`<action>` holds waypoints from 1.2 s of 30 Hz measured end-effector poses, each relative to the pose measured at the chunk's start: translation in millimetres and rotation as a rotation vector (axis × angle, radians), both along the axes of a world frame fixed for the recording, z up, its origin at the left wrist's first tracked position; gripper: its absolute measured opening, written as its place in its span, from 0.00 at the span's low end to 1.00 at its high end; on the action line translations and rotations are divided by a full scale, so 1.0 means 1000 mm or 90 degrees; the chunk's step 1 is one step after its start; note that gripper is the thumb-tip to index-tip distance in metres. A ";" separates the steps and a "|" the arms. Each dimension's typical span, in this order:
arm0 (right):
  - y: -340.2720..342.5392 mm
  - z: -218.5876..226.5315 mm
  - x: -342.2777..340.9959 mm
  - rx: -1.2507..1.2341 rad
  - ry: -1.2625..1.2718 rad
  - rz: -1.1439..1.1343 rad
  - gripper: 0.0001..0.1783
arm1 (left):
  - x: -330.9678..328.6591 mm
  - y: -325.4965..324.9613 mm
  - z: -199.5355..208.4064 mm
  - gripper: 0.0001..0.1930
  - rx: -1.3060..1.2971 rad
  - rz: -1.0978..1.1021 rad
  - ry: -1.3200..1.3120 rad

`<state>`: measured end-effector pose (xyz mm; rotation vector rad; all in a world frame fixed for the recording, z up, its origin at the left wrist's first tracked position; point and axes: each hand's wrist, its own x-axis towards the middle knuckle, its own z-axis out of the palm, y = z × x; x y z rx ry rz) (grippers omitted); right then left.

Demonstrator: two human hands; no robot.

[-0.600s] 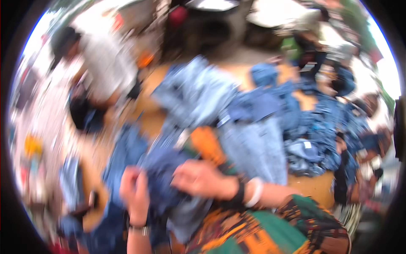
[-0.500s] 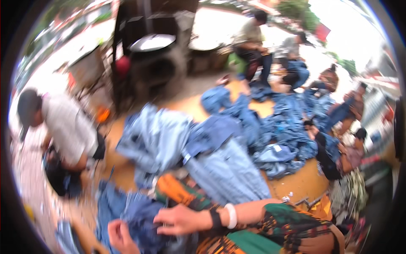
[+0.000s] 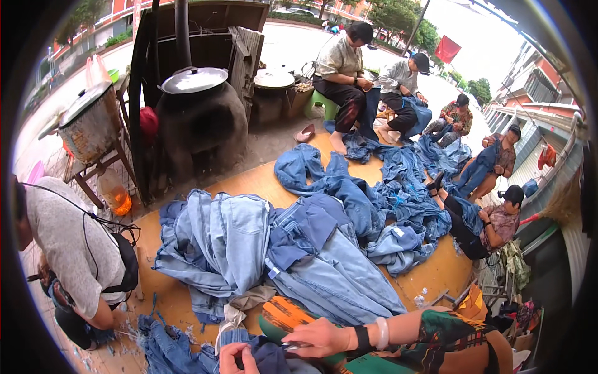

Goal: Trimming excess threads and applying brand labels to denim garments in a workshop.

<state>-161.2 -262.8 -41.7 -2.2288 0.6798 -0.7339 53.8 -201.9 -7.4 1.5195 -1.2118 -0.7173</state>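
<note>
Low in the view, my left hand [image 3: 238, 359] pinches the edge of dark blue denim jeans [image 3: 269, 356] in my lap. My right hand [image 3: 321, 338] is close on its right, fingers closed round a small tool with a shiny metal tip [image 3: 293, 344]. Its kind is mostly hidden by the fingers. The tip lies against the dark cloth. Below my hands lies frayed blue denim [image 3: 168, 344]. Just beyond them, light blue jeans [image 3: 339, 274] and another pale pair [image 3: 227, 240] are heaped on the tan ground sheet.
A person in a grey shirt [image 3: 75, 230] bends at my left. Several people sit along the far and right sides, handling denim. Beyond the sheet [image 3: 249, 187] stand a clay stove [image 3: 202, 124] with a lidded pot and a large metal bucket [image 3: 93, 128] on a stand.
The blurred view has steadied and shifted. My hands, earlier apart with looser fingers, are now close together at the dark denim. The person at left appears nearer and lower.
</note>
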 end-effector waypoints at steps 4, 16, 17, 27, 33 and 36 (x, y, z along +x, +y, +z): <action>-0.009 0.010 -0.007 0.017 -0.008 -0.070 0.17 | -0.002 -0.022 -0.017 0.04 0.011 -0.050 -0.013; 0.012 0.025 -0.056 0.025 -0.049 -0.300 0.15 | -0.046 -0.065 -0.058 0.04 0.055 -0.282 -0.177; 0.015 0.026 -0.059 0.016 -0.072 -0.305 0.15 | -0.048 -0.066 -0.060 0.04 0.047 -0.296 -0.185; 0.050 0.012 -0.069 -0.073 -0.154 -0.277 0.14 | -0.069 -0.036 -0.049 0.05 0.016 -0.263 -0.290; 0.065 -0.003 -0.074 -0.060 -0.206 -0.272 0.13 | -0.070 -0.017 -0.034 0.07 0.022 -0.250 -0.200; 0.065 -0.003 -0.066 -0.082 -0.196 -0.260 0.12 | -0.061 -0.015 0.013 0.11 0.071 -0.245 -0.016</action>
